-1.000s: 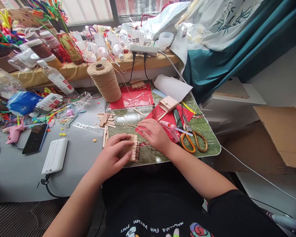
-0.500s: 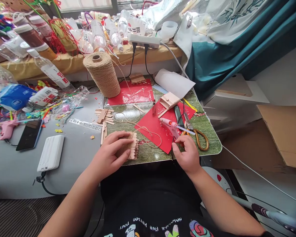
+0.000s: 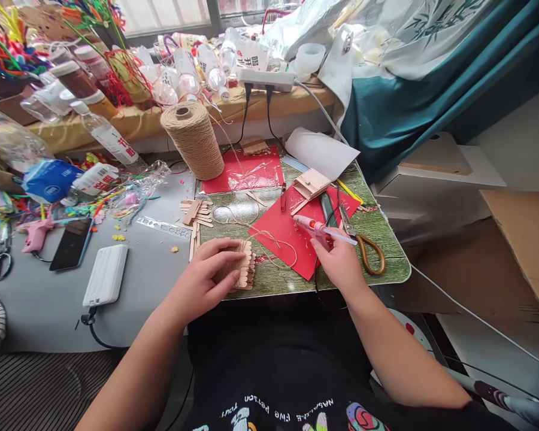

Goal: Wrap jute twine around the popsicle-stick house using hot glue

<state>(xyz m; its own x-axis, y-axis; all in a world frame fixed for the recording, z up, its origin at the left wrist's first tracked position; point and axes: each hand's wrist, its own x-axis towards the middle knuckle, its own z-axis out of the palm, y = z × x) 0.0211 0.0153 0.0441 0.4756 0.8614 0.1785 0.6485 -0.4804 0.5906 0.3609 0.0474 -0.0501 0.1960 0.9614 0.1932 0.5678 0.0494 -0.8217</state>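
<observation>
My left hand [image 3: 215,272] lies over a small bundle of craft sticks [image 3: 247,263] wound with twine, its fingers curled across the top and holding it at the front edge of the table. Loose twine [image 3: 281,244] loops from the bundle over the tabletop. My right hand [image 3: 341,260] is closed around the handle of a pink hot glue gun [image 3: 312,225], which rests above a red sheet [image 3: 281,230]; the hand partly hides the handle. A clear glue stick [image 3: 341,236] sticks out of the gun's rear. Scissors [image 3: 372,254] with brown handles lie just right of this hand.
A large twine spool [image 3: 193,143] stands at the back. Loose craft sticks [image 3: 197,214] lie left of centre. A small wooden box [image 3: 312,182] sits on the red sheet. A phone [image 3: 72,244] and white power bank [image 3: 106,275] lie left. A power strip [image 3: 267,79] is on the sill.
My right hand has moved forward and wrapped around the glue gun's handle. My left hand stays on the stick bundle. The view has turned slightly left.
</observation>
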